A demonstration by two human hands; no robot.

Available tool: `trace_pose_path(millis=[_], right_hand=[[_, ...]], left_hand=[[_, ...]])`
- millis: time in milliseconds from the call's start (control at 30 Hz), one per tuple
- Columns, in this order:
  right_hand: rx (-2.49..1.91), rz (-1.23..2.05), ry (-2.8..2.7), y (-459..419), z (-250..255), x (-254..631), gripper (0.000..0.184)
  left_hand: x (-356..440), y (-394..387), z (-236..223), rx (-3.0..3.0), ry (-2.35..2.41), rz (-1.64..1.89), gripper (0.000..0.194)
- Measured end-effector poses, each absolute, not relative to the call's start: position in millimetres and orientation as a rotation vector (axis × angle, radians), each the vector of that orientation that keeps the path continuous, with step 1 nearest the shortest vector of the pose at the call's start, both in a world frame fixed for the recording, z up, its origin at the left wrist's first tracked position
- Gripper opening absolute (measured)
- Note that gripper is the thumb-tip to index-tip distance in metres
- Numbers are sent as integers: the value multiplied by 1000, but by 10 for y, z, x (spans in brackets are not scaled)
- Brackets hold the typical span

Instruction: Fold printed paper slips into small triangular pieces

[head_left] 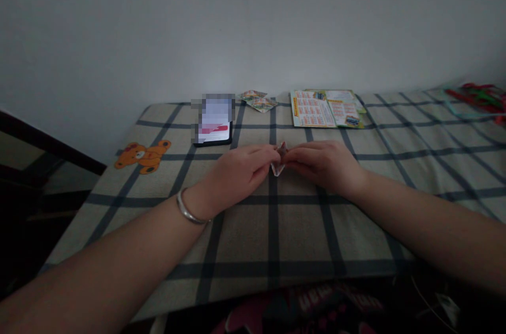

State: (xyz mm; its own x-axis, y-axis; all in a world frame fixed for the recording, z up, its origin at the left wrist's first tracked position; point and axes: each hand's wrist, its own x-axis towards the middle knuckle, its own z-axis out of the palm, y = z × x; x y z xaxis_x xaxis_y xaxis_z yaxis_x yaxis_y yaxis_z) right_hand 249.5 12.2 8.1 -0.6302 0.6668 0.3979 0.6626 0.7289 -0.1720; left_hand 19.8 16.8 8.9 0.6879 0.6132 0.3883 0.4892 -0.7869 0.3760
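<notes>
A small folded piece of printed paper (278, 168) with pointed ends stands between my two hands, above the middle of the checked tablecloth. My left hand (249, 168), with a silver bangle at its wrist, pinches the paper from the left. From the right, my right hand (326, 164) grips it with its fingers pressed together. My fingers cover most of the paper's middle, so only its top and bottom points show.
A lit phone (215, 120) lies behind my left hand. Folded paper pieces (259, 101) and printed sheets (328, 109) are near the wall. An orange bear cutout (143, 157) lies at left, coloured strands (482, 98) at far right. The checked tablecloth (237, 239) covers the table.
</notes>
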Motion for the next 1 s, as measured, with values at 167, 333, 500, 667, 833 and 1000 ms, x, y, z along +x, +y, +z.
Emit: trace_pose_path(millis=[167, 333, 500, 667, 833, 1000], right_hand=[[-1042, 53, -2455, 131, 87, 2513, 21], [-982, 139, -2459, 135, 79, 2514, 18], [-944, 251, -2466, 139, 78, 2505, 18], [-1012, 337, -2378, 142, 68, 2492, 14], [-1012, 371, -2343, 151, 52, 2486, 12], [-1006, 261, -2400, 161, 50, 2481, 10]], left_hand=[[163, 197, 78, 2701, 903, 752, 19], [147, 217, 50, 2790, 876, 820, 16], [160, 197, 60, 2873, 860, 808, 10], [162, 202, 60, 2761, 883, 857, 8], [182, 191, 43, 2562, 968, 927, 6], [211, 172, 47, 2383, 1078, 963, 47]])
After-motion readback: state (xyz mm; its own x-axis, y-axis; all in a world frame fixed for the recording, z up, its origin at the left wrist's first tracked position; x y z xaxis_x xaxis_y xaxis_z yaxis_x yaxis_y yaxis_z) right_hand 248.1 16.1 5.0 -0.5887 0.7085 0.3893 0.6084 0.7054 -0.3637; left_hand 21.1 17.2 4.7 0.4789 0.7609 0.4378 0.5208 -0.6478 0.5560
